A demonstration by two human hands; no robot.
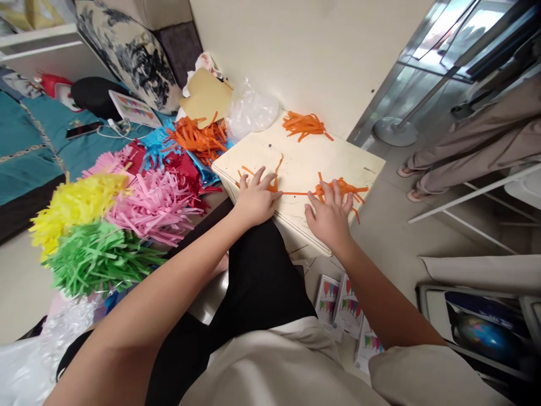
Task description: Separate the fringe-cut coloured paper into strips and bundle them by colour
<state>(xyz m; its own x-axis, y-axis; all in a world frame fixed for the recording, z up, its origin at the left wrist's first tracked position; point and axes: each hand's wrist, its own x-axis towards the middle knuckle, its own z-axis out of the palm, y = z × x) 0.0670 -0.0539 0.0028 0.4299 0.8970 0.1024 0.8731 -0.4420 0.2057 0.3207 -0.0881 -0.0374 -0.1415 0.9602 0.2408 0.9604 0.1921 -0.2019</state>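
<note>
An orange paper tassel lies across the small wooden table [291, 155], with its two fringed ends spread apart and a thin twisted middle strip [295, 193] stretched between them. My left hand [256, 198] rests with fingers spread over the left fringe, its thumb at the strip. Over the right fringe [347, 188] lies my right hand [330, 213], fingers also apart, its thumb and index near the strip's end. Both palms face down and cover part of the paper. A bundled orange tassel [306, 124] sits at the table's far side.
To the left are piled yellow [80, 203], pink [154, 203] and green [101, 256] tassels, with an orange bunch [198, 138] behind them. A clear plastic bag [251, 110] touches the table's back. Printed packets [338, 301] lie on the floor. Another person's legs [473, 135] are at right.
</note>
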